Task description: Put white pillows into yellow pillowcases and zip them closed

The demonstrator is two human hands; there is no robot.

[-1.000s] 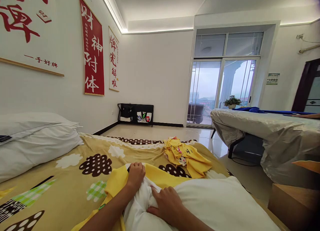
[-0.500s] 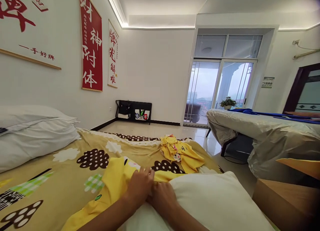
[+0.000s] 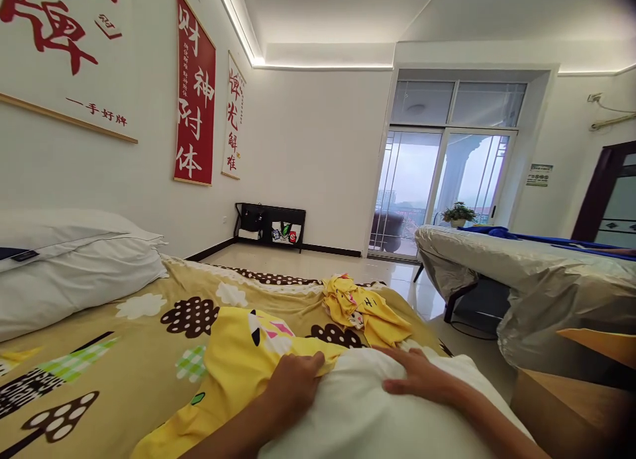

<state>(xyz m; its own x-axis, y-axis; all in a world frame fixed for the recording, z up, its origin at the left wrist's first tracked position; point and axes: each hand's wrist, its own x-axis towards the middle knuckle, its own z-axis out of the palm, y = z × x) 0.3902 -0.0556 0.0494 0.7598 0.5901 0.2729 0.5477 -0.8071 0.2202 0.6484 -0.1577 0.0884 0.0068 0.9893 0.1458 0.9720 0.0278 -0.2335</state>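
A plump white pillow [image 3: 392, 422] lies on the bed close in front of me. Beside and partly against it is a yellow pillowcase [image 3: 233, 359] with a printed animal face, spread toward the left. My left hand [image 3: 298, 379] is closed on the pillowcase's edge, where it meets the pillow. Its fingertips are partly hidden. With fingers spread, my right hand [image 3: 417, 376] rests on the far top of the pillow. Farther off, a second yellow printed cloth [image 3: 368, 306] lies crumpled on the patterned bed sheet [image 3: 149, 373].
White pillows [image 3: 74, 280] are stacked at the left. A cardboard box [image 3: 561, 399] stands at the right. Behind it is a table covered in plastic [image 3: 521, 267]. A black rack [image 3: 271, 227] stands by the far wall, left of the sliding glass door [image 3: 442, 174].
My right hand has moved right, away from my left, and opened onto the pillow. More of the pillowcase's printed face shows. The view has tilted slightly up and left.
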